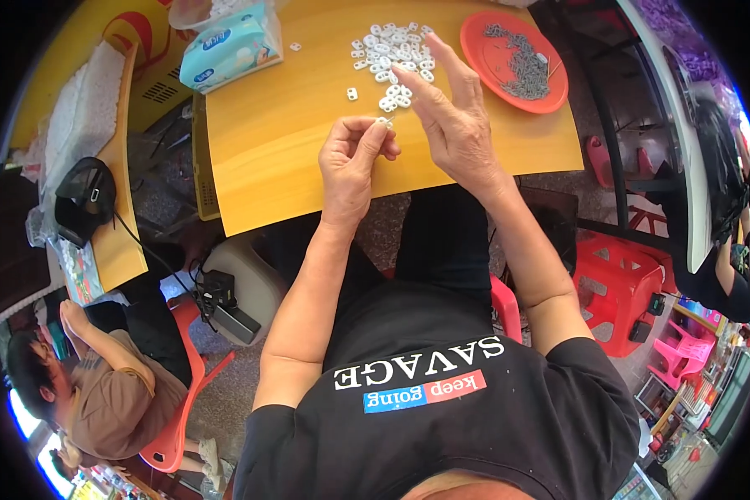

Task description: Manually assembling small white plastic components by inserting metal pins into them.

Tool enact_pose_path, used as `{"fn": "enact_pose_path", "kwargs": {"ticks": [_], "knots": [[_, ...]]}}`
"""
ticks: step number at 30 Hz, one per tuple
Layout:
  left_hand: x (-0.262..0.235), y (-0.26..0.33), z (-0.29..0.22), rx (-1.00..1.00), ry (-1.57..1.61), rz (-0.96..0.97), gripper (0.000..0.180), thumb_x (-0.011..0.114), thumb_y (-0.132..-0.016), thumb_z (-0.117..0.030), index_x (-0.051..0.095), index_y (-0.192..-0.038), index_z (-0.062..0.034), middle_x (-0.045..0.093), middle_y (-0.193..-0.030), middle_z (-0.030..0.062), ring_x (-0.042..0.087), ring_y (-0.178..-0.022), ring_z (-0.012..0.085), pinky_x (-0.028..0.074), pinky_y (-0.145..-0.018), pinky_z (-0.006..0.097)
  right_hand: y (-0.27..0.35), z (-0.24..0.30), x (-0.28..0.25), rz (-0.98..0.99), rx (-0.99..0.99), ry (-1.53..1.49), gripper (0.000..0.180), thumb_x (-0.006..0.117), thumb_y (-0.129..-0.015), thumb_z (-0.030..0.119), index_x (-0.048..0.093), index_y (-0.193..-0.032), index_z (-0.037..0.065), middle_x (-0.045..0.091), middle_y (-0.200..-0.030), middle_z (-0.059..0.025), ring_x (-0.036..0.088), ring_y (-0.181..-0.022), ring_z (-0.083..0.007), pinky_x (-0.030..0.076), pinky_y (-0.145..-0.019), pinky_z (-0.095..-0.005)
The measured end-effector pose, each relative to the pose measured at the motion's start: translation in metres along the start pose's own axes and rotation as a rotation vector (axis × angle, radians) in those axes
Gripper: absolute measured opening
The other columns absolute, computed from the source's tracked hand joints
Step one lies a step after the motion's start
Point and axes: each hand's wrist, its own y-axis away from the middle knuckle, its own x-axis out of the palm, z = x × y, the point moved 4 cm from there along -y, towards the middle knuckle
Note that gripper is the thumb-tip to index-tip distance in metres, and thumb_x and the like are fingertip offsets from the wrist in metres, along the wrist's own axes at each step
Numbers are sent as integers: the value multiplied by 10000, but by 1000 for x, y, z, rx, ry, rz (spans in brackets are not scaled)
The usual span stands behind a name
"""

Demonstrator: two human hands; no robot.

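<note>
My left hand (354, 158) pinches a small white plastic piece (383, 122) between thumb and forefinger at the table's near side. A thin metal bit seems to stick out of that piece, too small to make out. My right hand (458, 125) is raised to the right of it, fingers stretched out and apart, nothing visible in them. Beyond the fingertips lies a pile of white two-holed plastic pieces (383, 50), partly hidden by the right hand. A few more white pieces (396, 97) lie between the pile and my left hand.
A red plate (473, 42) with small grey metal parts (529, 71) stands at the table's right. At the back left is a blue tissue pack (229, 50). One loose white piece (352, 94) lies apart. A person (121, 392) sits at lower left; red stools (617, 283) stand at right.
</note>
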Motion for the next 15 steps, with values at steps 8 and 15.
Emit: {"fn": "enact_pose_path", "kwargs": {"ticks": [8,15], "knots": [[1,-1,-7,240,-119,66,65,648,-919,-54,648,-983,-53,533,-1347,128,559,-1054,135,483,-892,280,15,-15,11,263,-32,420,768,569,-766,-74,481,-1410,336,243,-1569,-84,215,-1448,-318,158,-1165,-527],[7,0,-7,205,-175,138,80,660,-901,-23,658,-977,-46,488,-1417,151,521,-1181,167,455,-974,301,16,-17,17,348,-58,446,714,575,-779,-39,470,-1421,255,232,-1574,-69,175,-1464,-310,140,-1164,-562]]}}
